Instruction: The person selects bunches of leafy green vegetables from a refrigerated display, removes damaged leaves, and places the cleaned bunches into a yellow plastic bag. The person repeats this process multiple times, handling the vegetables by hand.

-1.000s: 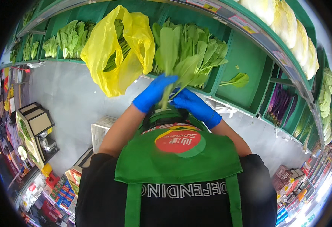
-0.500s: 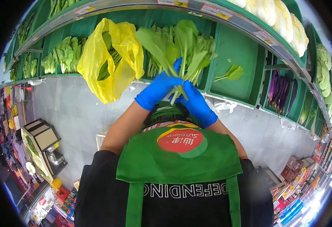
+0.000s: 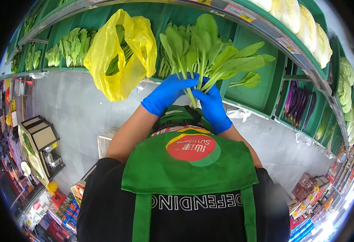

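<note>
I clamp my left hand (image 3: 167, 93) and right hand (image 3: 211, 103) around the leafy greens (image 3: 209, 52), gripping stems only, sparing leaves.

We count two blue-gloved hands, the left hand (image 3: 167, 93) and the right hand (image 3: 211, 103), sharing one bunch of leafy greens (image 3: 209, 54). We see one yellow plastic bag (image 3: 120, 56) and one green apron (image 3: 189, 161).

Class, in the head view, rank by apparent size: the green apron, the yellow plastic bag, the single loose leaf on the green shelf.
1. green apron, though nearest the camera
2. yellow plastic bag
3. loose leaf
</note>
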Available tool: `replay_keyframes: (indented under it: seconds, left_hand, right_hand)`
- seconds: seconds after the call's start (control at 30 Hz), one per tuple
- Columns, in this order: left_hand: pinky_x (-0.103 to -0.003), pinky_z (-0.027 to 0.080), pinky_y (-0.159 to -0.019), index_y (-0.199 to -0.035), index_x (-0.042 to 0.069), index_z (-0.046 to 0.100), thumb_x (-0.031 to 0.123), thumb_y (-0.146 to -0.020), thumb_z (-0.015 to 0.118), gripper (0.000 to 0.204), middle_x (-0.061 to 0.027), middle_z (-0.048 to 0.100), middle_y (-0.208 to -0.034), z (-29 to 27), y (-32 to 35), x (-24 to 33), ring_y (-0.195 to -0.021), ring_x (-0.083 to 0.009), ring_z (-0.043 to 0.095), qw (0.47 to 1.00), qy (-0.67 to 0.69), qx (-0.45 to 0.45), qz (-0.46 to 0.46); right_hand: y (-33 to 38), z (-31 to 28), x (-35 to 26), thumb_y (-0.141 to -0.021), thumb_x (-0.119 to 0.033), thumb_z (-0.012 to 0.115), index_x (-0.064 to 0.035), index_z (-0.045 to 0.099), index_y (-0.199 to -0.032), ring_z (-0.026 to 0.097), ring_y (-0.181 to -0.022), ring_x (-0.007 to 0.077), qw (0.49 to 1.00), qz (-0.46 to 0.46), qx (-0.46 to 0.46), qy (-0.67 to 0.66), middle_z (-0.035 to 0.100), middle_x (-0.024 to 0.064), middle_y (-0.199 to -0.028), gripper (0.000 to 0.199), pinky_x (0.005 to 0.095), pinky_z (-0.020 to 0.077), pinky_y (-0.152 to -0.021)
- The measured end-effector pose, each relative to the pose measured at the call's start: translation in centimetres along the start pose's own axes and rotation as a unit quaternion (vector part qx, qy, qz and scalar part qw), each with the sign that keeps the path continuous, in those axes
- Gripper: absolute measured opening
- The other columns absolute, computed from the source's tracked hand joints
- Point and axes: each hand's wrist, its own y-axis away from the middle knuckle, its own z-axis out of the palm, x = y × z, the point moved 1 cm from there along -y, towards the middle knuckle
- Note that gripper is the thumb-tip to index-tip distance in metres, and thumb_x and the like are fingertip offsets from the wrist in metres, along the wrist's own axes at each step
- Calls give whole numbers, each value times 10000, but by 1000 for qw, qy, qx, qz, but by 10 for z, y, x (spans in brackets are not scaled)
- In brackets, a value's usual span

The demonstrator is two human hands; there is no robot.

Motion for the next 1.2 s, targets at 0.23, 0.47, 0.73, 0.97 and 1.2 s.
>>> replay_keyframes:
  seconds: [0.23, 0.47, 0.73, 0.97, 1.2]
  left_hand:
    - [-323, 533, -754, -1066, -13, 568, 90, -817, 610, 273, -130, 633, -965, -6, 5, -13, -836, -216, 642, 992, -45, 107, -43]
    - [-360, 513, -834, -1094, -36, 557, 90, -821, 611, 306, -159, 628, -1002, -8, 11, -7, -928, -257, 627, 1000, 4, 1, -23]
    - [-331, 493, -782, -1175, -39, 512, 117, -858, 569, 358, -121, 604, -909, 3, -13, -25, -822, -194, 595, 999, -3, -32, -24]
    - [-347, 479, -852, -1233, 21, 497, 193, -871, 576, 408, -129, 595, -1091, 30, -22, -29, -946, -200, 591, 995, 19, -3, -100]
    - [-332, 507, -740, -1164, 16, 531, 143, -839, 610, 357, -107, 616, -995, 40, -28, -34, -841, -199, 612, 998, 11, -21, -63]
  right_hand:
    - [-3, -21, 14, -831, 9, 539, 14, 494, -1187, 610, -803, 196, 996, 5, 82, -45, 605, 102, -968, 359, 303, 499, -727]
    - [-8, -117, 2, -855, 6, 537, -19, 502, -1126, 603, -728, 231, 963, -86, 244, -78, 586, 94, -893, 275, 321, 507, -619]
    - [7, -304, 22, -887, -131, 530, 17, 537, -1043, 587, -745, 261, 778, -225, 522, 267, 607, 141, -905, 215, 348, 485, -626]
    - [20, -123, -18, -925, -139, 468, -32, 511, -1188, 589, -775, 192, 977, -54, 170, -120, 600, 124, -1075, 287, 300, 494, -687]
    - [28, -54, -6, -909, -80, 467, -14, 462, -1270, 577, -978, 168, 995, 45, 54, -70, 580, 101, -1129, 366, 291, 477, -843]
